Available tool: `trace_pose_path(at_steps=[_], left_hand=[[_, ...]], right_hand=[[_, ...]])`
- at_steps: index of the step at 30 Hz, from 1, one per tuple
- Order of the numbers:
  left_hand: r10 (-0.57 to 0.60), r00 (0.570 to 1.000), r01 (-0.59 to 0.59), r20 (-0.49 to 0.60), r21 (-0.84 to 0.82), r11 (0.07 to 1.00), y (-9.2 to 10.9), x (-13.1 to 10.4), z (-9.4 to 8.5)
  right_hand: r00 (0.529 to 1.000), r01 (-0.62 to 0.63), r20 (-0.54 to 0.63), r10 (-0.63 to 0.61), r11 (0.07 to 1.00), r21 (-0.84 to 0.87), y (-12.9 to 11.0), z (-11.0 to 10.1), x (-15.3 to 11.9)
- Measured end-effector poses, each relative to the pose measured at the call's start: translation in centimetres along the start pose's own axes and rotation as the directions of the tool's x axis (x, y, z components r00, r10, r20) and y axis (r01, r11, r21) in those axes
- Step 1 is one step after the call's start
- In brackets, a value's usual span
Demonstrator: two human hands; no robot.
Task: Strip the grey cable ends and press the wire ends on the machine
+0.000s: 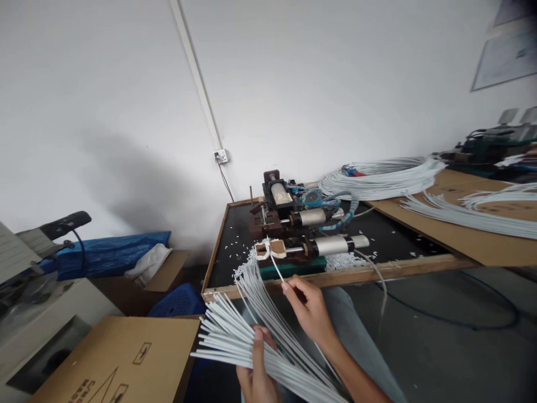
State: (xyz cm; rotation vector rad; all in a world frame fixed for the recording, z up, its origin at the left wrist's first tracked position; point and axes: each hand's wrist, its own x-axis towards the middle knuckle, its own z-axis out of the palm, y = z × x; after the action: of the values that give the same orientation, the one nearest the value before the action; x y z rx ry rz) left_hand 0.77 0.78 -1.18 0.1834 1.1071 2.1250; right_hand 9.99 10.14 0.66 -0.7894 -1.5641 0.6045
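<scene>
Nearest the lens, left hand (255, 372) is gripping a fanned bundle of white cables (239, 336), fingers closed round the middle of it, cut ends splaying up and left over the person's lap, the far ends reaching the front edge of the workbench (335, 275); right hand (308, 310) is pinching a single white cable (277, 268) between thumb and fingertips, the rest of that hand loosely curled, and that cable is running up into the front slot of the small stripping machine (293, 229) sitting on the black bench mat; two silver pneumatic cylinders (335, 244) are lying across the machine, blue hoses looping behind them; tiny white insulation scraps (348, 260) are lying scattered on the mat around the machine base; coiled white cable heap (377, 176) is resting further back on a brown board (470, 235), more cut lengths lying to its right; cardboard box (121, 355) is sitting low on the left beside the bundle, a blue crate (176, 302) just behind it; a wall socket (221, 155) is showing on the white wall above the bench
</scene>
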Motion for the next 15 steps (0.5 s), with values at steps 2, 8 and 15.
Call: trace_pose_path(at_steps=[2, 8, 15], left_hand=[[-0.011, 1.0, 0.012, 0.016, -0.044, 0.999, -0.1, 0.0, -0.1], [0.024, 0.999, -0.021, 0.038, -0.071, 0.997, -0.3, -0.9, -0.2], [0.086, 0.996, -0.087, 0.017, 0.083, 0.993, 0.1, -0.9, 0.1]], right_hand=[[1.0, 0.02, 0.006, -0.02, 1.0, 0.009, -0.6, -0.3, -0.3], [0.911, 0.128, 0.389, -0.136, 0.991, 0.045, -3.5, -0.6, -1.1], [0.786, 0.001, 0.613, -0.088, 0.99, 0.141, -3.2, -1.4, -0.8]])
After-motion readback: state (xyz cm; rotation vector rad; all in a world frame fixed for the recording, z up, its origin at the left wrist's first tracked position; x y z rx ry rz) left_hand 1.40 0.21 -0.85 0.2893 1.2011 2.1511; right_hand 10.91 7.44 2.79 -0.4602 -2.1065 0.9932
